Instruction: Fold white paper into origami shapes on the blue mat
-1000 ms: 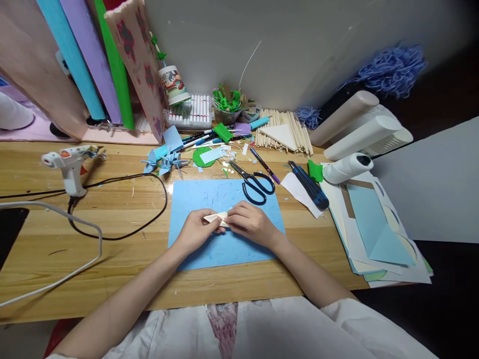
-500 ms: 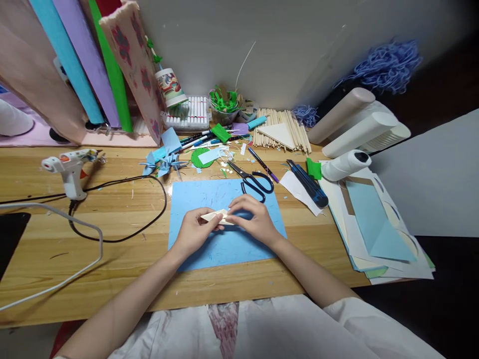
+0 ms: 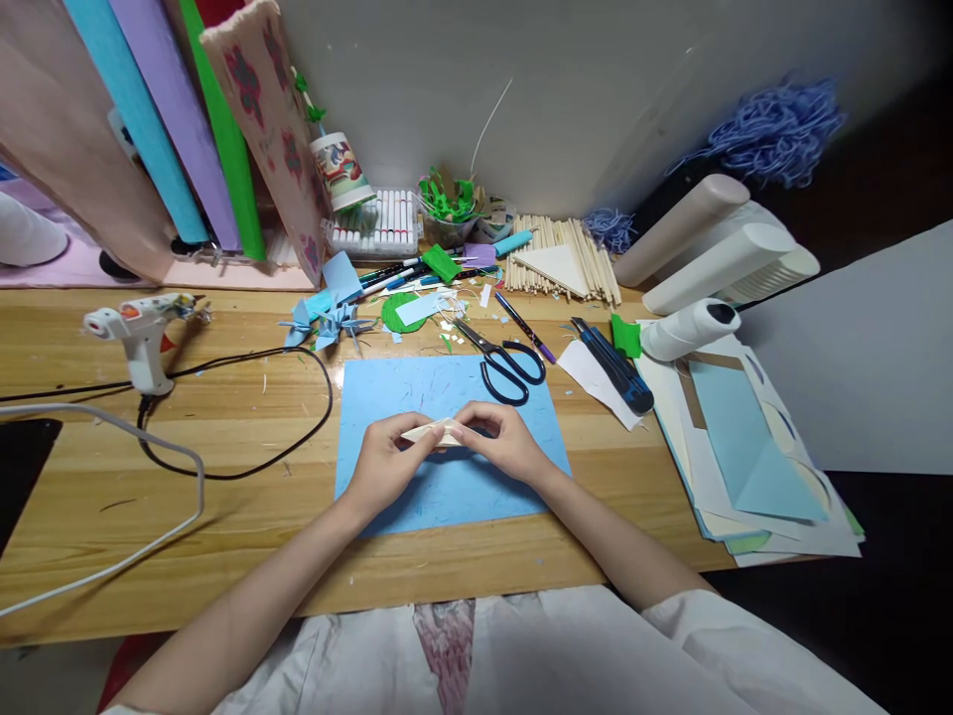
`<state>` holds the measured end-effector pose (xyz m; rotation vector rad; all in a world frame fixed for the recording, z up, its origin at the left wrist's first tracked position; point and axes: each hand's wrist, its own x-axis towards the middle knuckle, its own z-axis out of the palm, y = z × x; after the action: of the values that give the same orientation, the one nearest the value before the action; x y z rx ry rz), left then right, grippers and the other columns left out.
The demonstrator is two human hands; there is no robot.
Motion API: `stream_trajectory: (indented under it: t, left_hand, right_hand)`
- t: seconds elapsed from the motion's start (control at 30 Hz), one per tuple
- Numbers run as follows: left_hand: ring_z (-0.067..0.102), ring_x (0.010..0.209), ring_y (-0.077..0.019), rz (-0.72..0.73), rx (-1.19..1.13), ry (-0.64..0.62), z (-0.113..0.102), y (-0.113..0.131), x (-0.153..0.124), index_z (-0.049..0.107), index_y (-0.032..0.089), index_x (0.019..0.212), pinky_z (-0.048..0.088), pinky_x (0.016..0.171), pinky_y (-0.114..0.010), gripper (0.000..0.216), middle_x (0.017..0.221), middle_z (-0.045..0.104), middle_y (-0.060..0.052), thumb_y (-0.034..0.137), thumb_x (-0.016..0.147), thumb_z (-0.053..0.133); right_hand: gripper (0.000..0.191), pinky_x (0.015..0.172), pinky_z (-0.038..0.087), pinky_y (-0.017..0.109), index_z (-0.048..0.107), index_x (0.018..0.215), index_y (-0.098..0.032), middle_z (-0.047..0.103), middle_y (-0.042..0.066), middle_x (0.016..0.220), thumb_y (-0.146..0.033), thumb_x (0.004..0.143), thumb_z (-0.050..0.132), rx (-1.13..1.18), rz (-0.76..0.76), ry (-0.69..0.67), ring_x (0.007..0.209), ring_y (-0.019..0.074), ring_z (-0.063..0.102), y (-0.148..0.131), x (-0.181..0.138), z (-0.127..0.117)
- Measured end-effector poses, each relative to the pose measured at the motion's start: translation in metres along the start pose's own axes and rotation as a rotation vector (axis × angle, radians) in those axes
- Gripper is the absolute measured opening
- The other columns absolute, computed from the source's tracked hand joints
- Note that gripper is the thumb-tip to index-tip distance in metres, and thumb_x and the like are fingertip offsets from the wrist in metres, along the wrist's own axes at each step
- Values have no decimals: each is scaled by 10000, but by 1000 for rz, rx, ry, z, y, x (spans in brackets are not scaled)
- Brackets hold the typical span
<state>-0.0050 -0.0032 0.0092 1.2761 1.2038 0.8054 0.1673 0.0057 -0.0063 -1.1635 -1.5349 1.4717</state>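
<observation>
A small folded piece of cream paper [image 3: 430,431] is pinched between both hands just above a light blue sheet [image 3: 447,497] lying on the wooden desk [image 3: 245,536]. My left hand [image 3: 388,460] grips the paper's left part with thumb and fingers closed. On the paper's right end my right hand [image 3: 502,438] pinches with fingertips curled. Black-handled scissors [image 3: 500,365] lie just beyond the hands, at the sheet's far edge.
A white glue gun [image 3: 141,328] with a black cable stands at the left. Blue paper cranes [image 3: 328,320], pens, green scraps and wooden sticks [image 3: 566,260] crowd the back. A utility knife [image 3: 614,367], a paper stack [image 3: 745,457] and white rolls lie at the right.
The right hand's fingers have curled in closer onto the paper's right end, and the paper sits slightly higher between the hands. Nothing else on the desk moved.
</observation>
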Motion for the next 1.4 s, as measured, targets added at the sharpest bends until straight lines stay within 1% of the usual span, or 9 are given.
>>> stream_trajectory:
  t: [0.33,0.5,0.57,0.67,0.77,0.93,1.03,1.27,1.4]
  left_hand:
    - [579,704,-159,1,-63,-31,-2,-2,0,669,134,783,439,658,-231,263,709,648,-25,343,807,510]
    - [624,822,-212,-174,-332,-134,-5,0,7,590,146,1009,493,696,-304,364,926,660,-87,428,811,472]
    - [645,781,-217,-292,-437,-212,-8,0,10,544,131,1061,509,671,-322,410,903,665,-114,445,806,478]
    - [657,722,-190,-404,-458,-251,-11,-1,12,531,107,1060,512,659,-283,420,838,673,-113,353,732,624]
    - [649,698,-156,-391,-447,-190,-11,-2,12,530,113,1045,507,647,-244,449,796,669,-72,261,659,706]
    - [613,642,-113,-317,-424,-165,-10,-2,11,535,119,1004,496,635,-231,419,741,656,-27,248,647,710]
    - [610,644,-115,-294,-426,-159,-9,-3,11,530,119,990,485,621,-221,410,707,652,-18,256,647,707]
    - [645,670,-160,-248,-414,-91,-5,-7,11,499,133,1019,487,637,-247,478,641,646,0,281,623,723]
    - [652,691,-173,-232,-385,-85,-4,-7,10,492,129,1019,495,656,-270,483,657,654,-13,302,628,715]
  right_hand:
    - [107,655,450,274,614,753,-157,609,38,742,-233,797,552,-111,-86,-4,705,150,566,-1,0,-7]
    - [100,713,455,315,627,809,-180,644,52,784,-145,806,533,-355,-349,139,756,164,582,-2,-3,-10]
    - [134,728,459,329,626,846,-195,663,52,808,-106,792,541,-417,-492,148,776,167,587,-2,-4,-11]
    - [176,722,469,328,620,880,-207,676,46,829,-79,782,551,-475,-637,107,791,165,587,-2,-4,-12]
    - [184,743,472,334,623,914,-221,679,38,872,-103,788,560,-560,-662,58,827,169,569,-2,-3,-13]
    - [179,758,464,339,625,932,-238,673,27,958,-148,780,593,-671,-721,23,873,176,550,-1,-2,-12]
    - [157,769,453,348,630,907,-248,661,28,970,-163,780,595,-678,-705,41,893,181,546,0,-3,-11]
    - [42,868,411,380,646,773,-216,522,66,1002,-198,752,613,-523,-428,190,977,198,510,-6,-5,0]
    - [32,896,391,386,632,734,-207,495,59,1001,-177,724,630,-444,-349,231,989,202,496,-8,-4,4]
